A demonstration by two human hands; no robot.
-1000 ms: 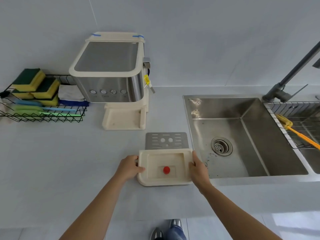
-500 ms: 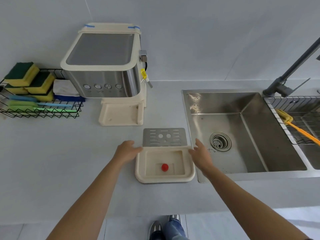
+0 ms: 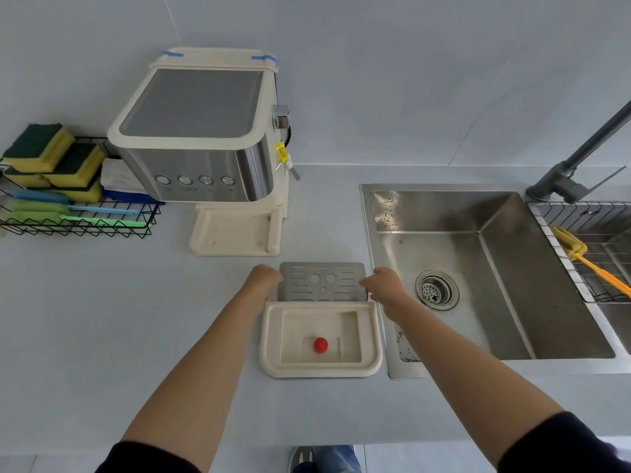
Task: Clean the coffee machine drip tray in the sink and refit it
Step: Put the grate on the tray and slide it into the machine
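Bare counter (image 3: pixel 102 319) at 9 o'clock of drip tray (image 3: pixel 320 337): free passage. Grate (image 3: pixel 322 281) blocks at 12; coffee machine (image 3: pixel 205 148) beyond it. Sink (image 3: pixel 478 268) open at 3.

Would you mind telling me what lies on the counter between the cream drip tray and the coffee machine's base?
In the head view, the metal grate lies flat between the drip tray and the coffee machine, with the left hand and right hand at its ends.

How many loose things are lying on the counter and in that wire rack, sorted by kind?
Drip tray: 1
Metal grate: 1
Red float: 1
Sponges: about 4; the stack hides some
Long-handled brushes: 2
Folded cloths: 2
Total: about 11
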